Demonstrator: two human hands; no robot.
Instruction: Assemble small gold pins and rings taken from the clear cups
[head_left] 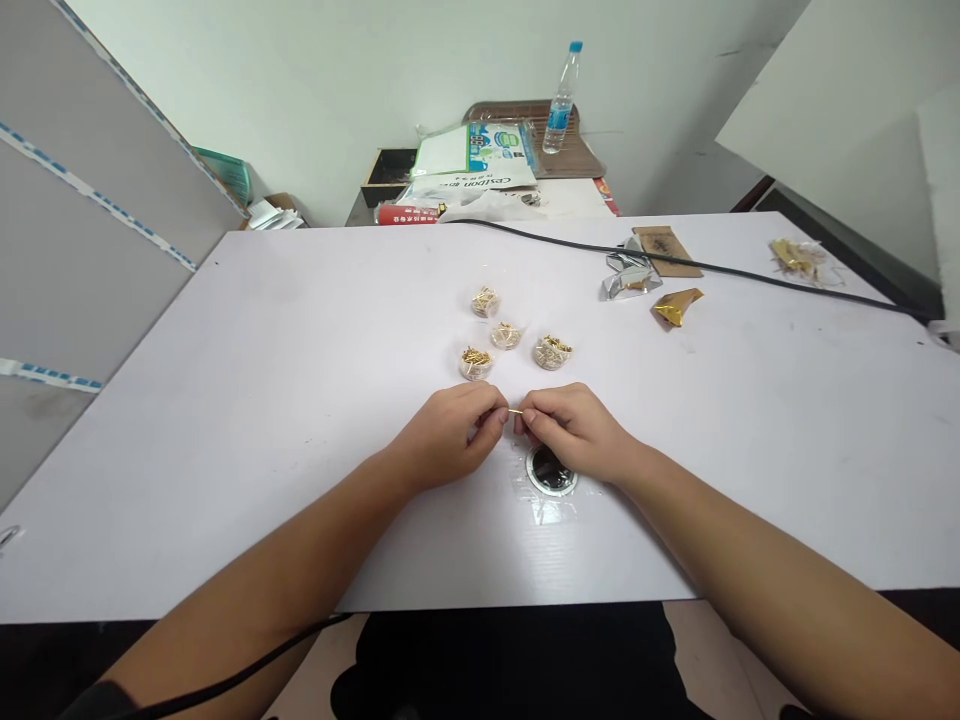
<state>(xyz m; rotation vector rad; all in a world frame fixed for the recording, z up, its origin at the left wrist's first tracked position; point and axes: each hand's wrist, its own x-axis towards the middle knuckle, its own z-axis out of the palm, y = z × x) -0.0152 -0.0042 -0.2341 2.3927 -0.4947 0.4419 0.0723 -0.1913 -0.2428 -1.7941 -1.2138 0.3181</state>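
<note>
Between my two hands runs a thin gold-coloured pin (515, 411). My left hand (457, 430) pinches one end of it with thumb and forefinger, and my right hand (574, 425) pinches the other. Just beyond the fingers stand small clear cups of gold pieces: a front left cup (475, 364), a right cup (553, 352), a middle cup (506, 336) and a back cup (484, 302). A round dark disc with a pale rim (551, 472) lies partly under my right hand, with clear film around it.
A black cable (570, 242) crosses the back of the white table (300, 320). Silver packets (630, 280), a gold foil packet (677, 307), brown card (667, 250) and a bag of gold pieces (799, 260) lie at right. A water bottle (559, 110) stands behind.
</note>
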